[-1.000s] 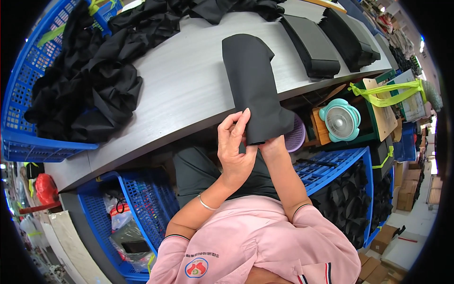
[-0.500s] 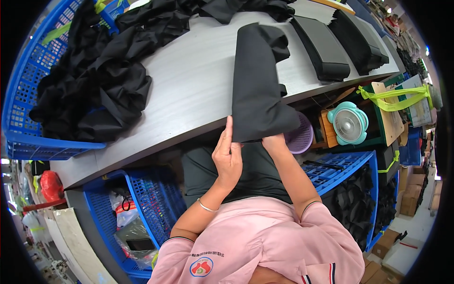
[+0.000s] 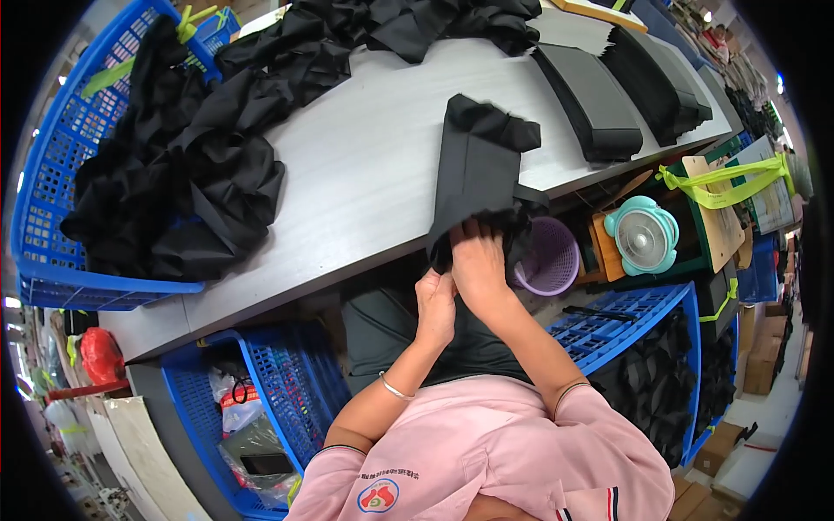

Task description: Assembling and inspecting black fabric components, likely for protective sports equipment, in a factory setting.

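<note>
Cloth piece (image 3: 476, 174), matte black, roughly oblong: far part over the pale tabletop (image 3: 347, 156), near end past the front edge, above the lap. Middle panel fairly flat and smooth, with faint straight lines across it; far end crumpled, one flap bunched toward the right. Near end bends open into a dark, loose fold; darker, wrinkled material hangs along its right side, close to the purple basket (image 3: 556, 265). Left hand (image 3: 437, 302) nearly closed, pinching the near left edge. Right hand (image 3: 479, 265) just beside it, fingers together, reaching into the near fold; fingertips hidden, so cannot tell whether they grip. Black cloth heap (image 3: 191, 174) to the left; two dark stacks (image 3: 595, 100) toward the far right.
</note>
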`<state>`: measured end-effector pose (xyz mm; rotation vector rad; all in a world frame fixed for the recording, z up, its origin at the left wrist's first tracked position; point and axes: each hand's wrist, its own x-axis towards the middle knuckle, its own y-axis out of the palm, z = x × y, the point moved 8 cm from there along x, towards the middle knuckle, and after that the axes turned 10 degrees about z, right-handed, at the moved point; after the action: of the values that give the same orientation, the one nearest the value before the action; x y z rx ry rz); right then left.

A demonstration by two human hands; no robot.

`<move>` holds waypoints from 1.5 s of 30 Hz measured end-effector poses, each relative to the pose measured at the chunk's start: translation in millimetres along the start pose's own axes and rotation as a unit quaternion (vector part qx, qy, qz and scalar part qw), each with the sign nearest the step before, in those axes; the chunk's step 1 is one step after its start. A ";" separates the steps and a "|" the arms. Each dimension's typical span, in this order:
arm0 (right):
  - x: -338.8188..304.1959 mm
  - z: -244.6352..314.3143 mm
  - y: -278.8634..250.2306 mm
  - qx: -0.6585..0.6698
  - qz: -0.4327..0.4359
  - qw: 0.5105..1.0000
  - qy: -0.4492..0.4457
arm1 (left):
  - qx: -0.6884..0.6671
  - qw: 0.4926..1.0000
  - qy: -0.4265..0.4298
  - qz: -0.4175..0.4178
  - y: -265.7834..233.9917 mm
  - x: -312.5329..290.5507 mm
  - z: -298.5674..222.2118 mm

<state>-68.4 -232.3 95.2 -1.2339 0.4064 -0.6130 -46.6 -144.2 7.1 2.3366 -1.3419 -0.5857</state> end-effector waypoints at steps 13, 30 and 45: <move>-4.1 10.9 -10.3 -0.018 -0.017 0.996 -0.088 | 0.050 0.977 -0.181 0.105 -1.4 1.1 46.7; -53.4 9.3 -4.0 0.030 0.113 0.989 -0.087 | 0.099 0.989 0.069 -0.087 -25.8 -36.1 -81.2; -67.7 -66.3 -97.0 0.265 -0.093 0.957 -0.066 | -0.044 0.995 -0.045 0.081 -0.5 -23.7 -46.3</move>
<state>-180.9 -258.6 166.1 -0.7924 0.0031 -0.7372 -32.5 -117.8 49.6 2.1290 -1.4975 -0.6934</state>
